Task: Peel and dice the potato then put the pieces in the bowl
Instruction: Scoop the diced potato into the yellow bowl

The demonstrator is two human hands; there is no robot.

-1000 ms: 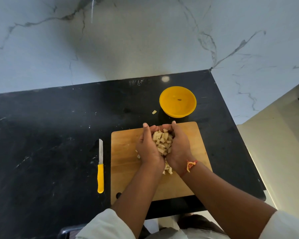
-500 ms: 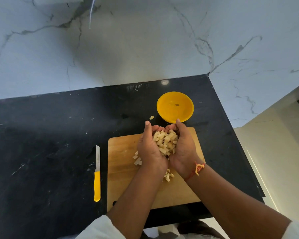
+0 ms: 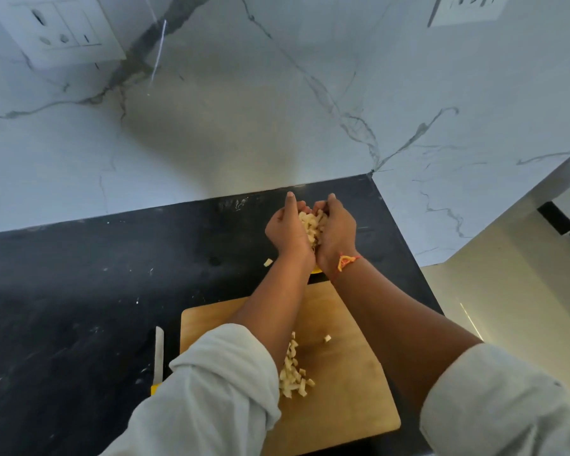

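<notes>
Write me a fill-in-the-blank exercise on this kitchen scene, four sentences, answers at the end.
1. The left hand and right hand together cup the diced ____ pieces.
2. Leftover cubes lie on the ____ cutting board.
3. The knife lies on the counter to the ____ of that board.
4. An orange thread band circles the ____ wrist.

Missing words: potato; wooden; left; right.

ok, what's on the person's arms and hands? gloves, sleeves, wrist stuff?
No gloves: left hand and right hand are bare. The left sleeve and right sleeve are off-white cloth, pushed up and bunched near the elbows. An orange-yellow knotted thread band is on the right wrist.
</notes>
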